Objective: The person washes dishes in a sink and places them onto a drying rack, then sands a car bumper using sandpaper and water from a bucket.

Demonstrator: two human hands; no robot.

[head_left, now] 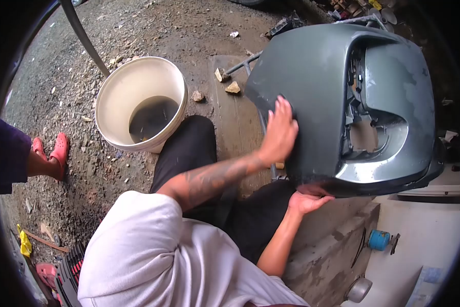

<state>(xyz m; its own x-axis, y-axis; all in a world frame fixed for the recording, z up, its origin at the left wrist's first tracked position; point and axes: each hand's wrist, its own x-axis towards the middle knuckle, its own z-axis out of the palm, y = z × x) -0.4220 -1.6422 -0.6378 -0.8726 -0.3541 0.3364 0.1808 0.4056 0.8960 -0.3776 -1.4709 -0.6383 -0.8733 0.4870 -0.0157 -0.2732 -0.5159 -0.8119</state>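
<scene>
Gravel ground [137, 25] outside; car bumper [317, 77] over metal frame [253, 57], left hand [280, 128] flat on it, fingers nearly together, right hand [311, 202] open, bracing lower edge; patchy finish suggests work partway, amount left unclear.

One bumper [312, 97], one bucket [143, 84], two hands [279, 132]

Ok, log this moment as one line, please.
left hand: on grey-green bumper face | right hand: at bumper's near edge | bucket: dark liquid inside
</scene>
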